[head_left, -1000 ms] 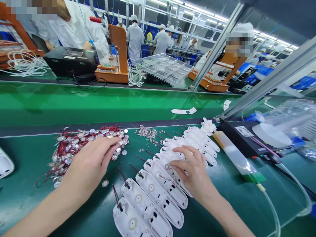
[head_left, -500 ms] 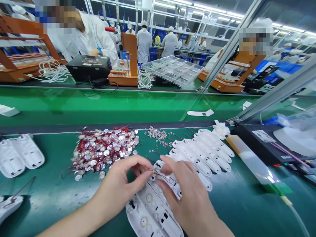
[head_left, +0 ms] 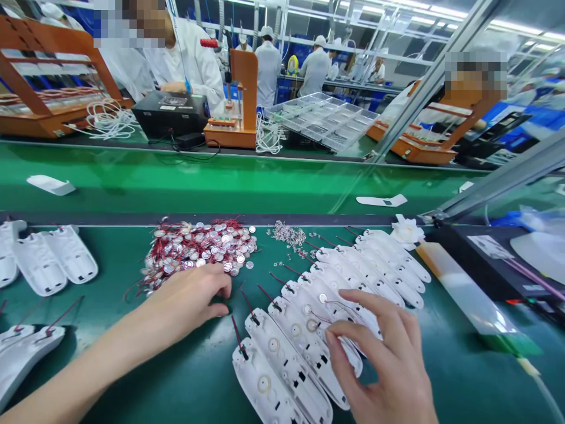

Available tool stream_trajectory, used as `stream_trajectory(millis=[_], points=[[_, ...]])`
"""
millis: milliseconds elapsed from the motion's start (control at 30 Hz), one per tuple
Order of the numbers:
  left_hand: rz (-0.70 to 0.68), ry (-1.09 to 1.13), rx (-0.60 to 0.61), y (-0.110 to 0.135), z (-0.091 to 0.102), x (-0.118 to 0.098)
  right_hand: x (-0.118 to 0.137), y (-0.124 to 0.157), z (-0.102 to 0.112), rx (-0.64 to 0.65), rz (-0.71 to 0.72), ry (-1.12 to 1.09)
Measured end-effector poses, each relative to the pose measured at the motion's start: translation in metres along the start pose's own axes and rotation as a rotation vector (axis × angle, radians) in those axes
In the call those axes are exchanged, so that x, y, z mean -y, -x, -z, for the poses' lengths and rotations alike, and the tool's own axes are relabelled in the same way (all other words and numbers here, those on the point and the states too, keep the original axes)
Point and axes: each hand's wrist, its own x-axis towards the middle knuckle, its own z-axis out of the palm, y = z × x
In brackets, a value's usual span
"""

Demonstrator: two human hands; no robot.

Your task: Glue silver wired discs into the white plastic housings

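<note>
A row of white plastic shells (head_left: 304,330) lies overlapped on the green mat, each with a red wire at its end. My right hand (head_left: 388,359) hovers over the nearer shells with its fingers spread, the fingertips touching one that carries a small round disc. My left hand (head_left: 194,297) rests at the near edge of a pile of silver discs with red wires (head_left: 203,244). Its fingers are curled against the thumb, and whether they pinch a disc is hidden.
A small heap of screws (head_left: 286,232) lies behind the shells. More white shells (head_left: 53,259) sit at the left. A tube of yellowish fluid (head_left: 463,288) and a black box (head_left: 494,253) stand at the right. Behind runs a green conveyor belt (head_left: 220,182), with people in white coats beyond it.
Both hands were together over a shell, handling a wired disc. Now my left hand has gone back to the disc pile and my right hand has opened over the shells.
</note>
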Motion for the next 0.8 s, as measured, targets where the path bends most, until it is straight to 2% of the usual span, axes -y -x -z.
stream_trajectory(millis=[100, 233, 333, 500, 633, 800], points=[[0.01, -0.116, 0.001, -0.001, -0.015, 0.004, 0.004, 0.017, -0.004, 0.081, -0.028, 0.006], [-0.038, -0.134, -0.031, -0.001, -0.029, 0.004, 0.013, 0.034, -0.019, 0.118, -0.078, -0.034], [-0.042, -0.173, -0.001, 0.002, -0.026, 0.004, 0.02, 0.037, -0.031, 0.116, -0.099, -0.06], [0.05, -0.283, -0.033, 0.01, -0.024, 0.002, 0.031, 0.036, -0.046, 0.026, -0.096, -0.08], [0.004, -0.252, -0.028, 0.012, -0.028, 0.002, 0.034, 0.035, -0.051, 0.021, -0.105, -0.077], [0.082, -0.214, 0.022, 0.01, -0.013, -0.002, 0.032, 0.036, -0.053, -0.005, -0.103, -0.052]])
